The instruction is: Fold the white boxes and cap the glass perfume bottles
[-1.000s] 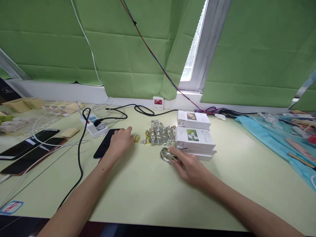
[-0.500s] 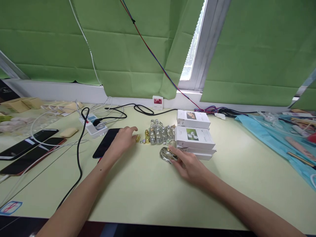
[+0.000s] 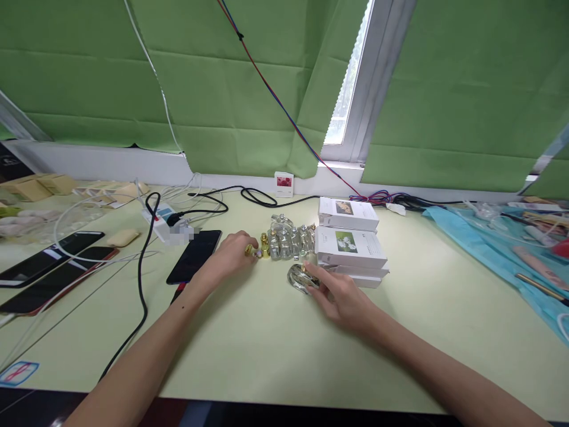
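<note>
Left hand (image 3: 235,252): fingertips at small shiny gold piece (image 3: 249,250), left of clear glass bottles (image 3: 285,244) standing in a row; can't tell if grip closed on it. Right hand (image 3: 340,292): grip closed around rounded clear glass bottle (image 3: 297,277) at pale green desk (image 3: 275,350), near white rectangular cardboard boxes (image 3: 367,250)

Even light; window (image 3: 336,131) bright; soft shadows on table (image 3: 275,350); wide-angle stretch toward edges; pixelated patch on power strip (image 3: 162,230)

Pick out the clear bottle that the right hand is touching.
The frontmost clear bottle, between the thumb and fingers of the right hand; the other bottles sit clustered behind it.
</note>
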`<action>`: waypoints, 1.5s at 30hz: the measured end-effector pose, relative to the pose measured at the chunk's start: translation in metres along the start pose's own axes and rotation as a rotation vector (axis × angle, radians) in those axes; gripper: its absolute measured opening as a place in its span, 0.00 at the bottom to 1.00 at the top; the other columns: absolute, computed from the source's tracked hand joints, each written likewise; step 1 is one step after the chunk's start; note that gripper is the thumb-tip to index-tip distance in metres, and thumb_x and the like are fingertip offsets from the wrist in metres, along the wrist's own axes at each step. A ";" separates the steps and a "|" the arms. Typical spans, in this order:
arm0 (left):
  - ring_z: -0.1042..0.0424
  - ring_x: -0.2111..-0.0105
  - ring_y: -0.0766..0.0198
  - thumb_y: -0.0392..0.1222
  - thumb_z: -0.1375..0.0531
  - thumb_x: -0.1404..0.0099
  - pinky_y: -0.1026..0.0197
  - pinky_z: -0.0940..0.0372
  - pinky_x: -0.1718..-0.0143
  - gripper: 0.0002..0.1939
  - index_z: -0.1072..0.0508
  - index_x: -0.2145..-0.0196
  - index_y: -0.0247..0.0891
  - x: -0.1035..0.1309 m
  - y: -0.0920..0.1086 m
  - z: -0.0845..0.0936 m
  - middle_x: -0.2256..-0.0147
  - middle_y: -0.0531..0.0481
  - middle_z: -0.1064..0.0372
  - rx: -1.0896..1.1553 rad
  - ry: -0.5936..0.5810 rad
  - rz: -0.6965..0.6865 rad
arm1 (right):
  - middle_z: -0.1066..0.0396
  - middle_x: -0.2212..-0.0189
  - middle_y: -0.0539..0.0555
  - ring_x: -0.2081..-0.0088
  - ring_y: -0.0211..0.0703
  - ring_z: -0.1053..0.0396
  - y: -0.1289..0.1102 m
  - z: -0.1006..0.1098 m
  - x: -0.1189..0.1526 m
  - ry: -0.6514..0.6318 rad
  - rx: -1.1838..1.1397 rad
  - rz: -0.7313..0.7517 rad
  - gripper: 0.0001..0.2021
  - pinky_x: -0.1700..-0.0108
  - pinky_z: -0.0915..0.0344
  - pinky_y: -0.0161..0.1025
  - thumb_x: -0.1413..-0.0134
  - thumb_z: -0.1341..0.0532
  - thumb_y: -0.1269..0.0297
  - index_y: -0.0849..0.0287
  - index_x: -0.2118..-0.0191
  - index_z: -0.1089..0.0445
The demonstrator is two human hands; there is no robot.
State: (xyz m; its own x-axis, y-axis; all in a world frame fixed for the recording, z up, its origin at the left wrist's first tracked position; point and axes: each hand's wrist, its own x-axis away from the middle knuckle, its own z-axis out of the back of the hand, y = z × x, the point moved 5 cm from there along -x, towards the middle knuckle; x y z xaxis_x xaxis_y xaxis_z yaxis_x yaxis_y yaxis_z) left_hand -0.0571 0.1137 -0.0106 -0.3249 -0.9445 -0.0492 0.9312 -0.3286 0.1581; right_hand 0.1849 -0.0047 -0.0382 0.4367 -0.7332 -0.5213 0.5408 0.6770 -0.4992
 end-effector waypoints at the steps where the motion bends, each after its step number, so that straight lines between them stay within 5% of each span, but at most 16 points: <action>1: 0.25 0.51 0.48 0.40 0.40 0.42 0.53 0.33 0.48 0.14 0.18 0.60 0.42 -0.001 0.001 -0.001 0.52 0.41 0.24 0.006 -0.001 -0.008 | 0.25 0.69 0.55 0.75 0.42 0.31 0.000 0.000 0.000 -0.001 -0.001 0.000 0.22 0.67 0.31 0.40 0.30 0.44 0.66 0.60 0.34 0.38; 11: 0.24 0.54 0.49 0.41 0.40 0.42 0.54 0.33 0.48 0.11 0.17 0.64 0.42 -0.007 -0.001 -0.012 0.55 0.41 0.23 0.067 0.042 -0.056 | 0.24 0.69 0.55 0.75 0.42 0.31 0.001 0.001 -0.001 0.004 0.014 0.007 0.21 0.68 0.32 0.39 0.30 0.44 0.65 0.60 0.35 0.37; 45: 0.24 0.57 0.49 0.41 0.45 0.36 0.53 0.32 0.53 0.15 0.18 0.61 0.39 -0.011 -0.013 -0.008 0.58 0.38 0.24 -0.043 0.063 0.012 | 0.23 0.64 0.57 0.72 0.43 0.29 0.002 0.001 0.000 -0.039 0.041 0.004 0.22 0.65 0.30 0.40 0.30 0.44 0.66 0.58 0.34 0.40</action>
State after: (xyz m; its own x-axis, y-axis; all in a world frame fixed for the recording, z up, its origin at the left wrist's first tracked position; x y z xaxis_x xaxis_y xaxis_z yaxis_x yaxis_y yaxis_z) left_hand -0.0645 0.1282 -0.0199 -0.3036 -0.9465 -0.1093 0.9417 -0.3155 0.1169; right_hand 0.1863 -0.0037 -0.0389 0.4660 -0.7333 -0.4952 0.5680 0.6770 -0.4681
